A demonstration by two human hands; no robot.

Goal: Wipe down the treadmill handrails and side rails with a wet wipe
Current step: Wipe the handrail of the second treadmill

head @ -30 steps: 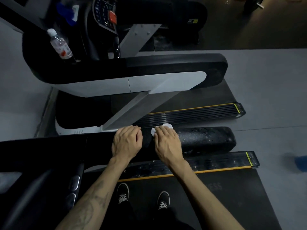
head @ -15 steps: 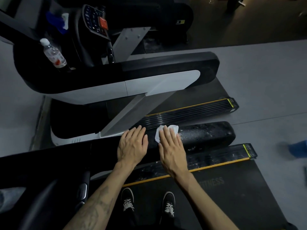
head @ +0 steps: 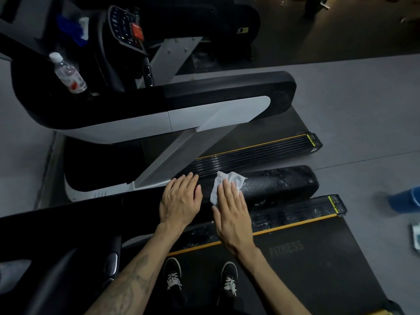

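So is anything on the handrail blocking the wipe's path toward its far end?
Nothing visible does. The right hand presses the wet wipe flat on the handrail; ahead lie only wet streaks. The left hand rests behind it.

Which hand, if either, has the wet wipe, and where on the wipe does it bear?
The right hand presses flat fingers on the wet wipe's near part, against the handrail. Nothing is gripped.

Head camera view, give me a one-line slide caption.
Right hand presses a wet wipe flat on the black handrail; left hand rests alongside.
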